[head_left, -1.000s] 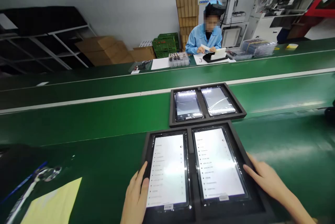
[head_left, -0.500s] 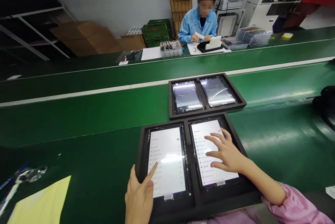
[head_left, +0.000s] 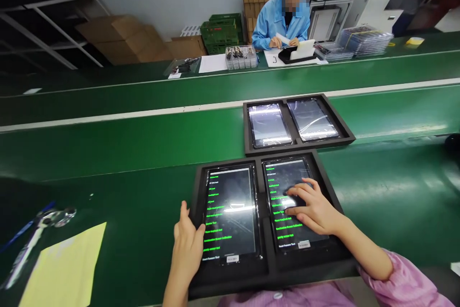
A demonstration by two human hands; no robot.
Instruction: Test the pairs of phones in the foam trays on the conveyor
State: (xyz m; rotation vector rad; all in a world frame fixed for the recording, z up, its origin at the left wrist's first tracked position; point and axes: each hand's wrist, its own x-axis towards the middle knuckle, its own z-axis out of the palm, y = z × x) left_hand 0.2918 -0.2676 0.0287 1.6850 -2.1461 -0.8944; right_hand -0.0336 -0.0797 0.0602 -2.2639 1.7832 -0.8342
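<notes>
A black foam tray lies at the near edge of the green belt with two tablets in it. Both screens are dark with lists of green text. My left hand rests on the tray's left rim beside the left tablet, fingers loosely together, thumb up, holding nothing. My right hand lies over the right tablet, fingers spread, fingertips touching the screen near its middle. A pink sleeve covers my right forearm.
A second black tray with two film-covered tablets sits just beyond the near one. A yellow sheet and a tool with a blue cable lie at the near left. A person in a blue coat works across the belts, with boxes and crates behind.
Both tablet screens have switched from white menu pages to dark pages with green text. My left finger has come off the left screen onto the tray rim; my right hand stays on the right screen.
</notes>
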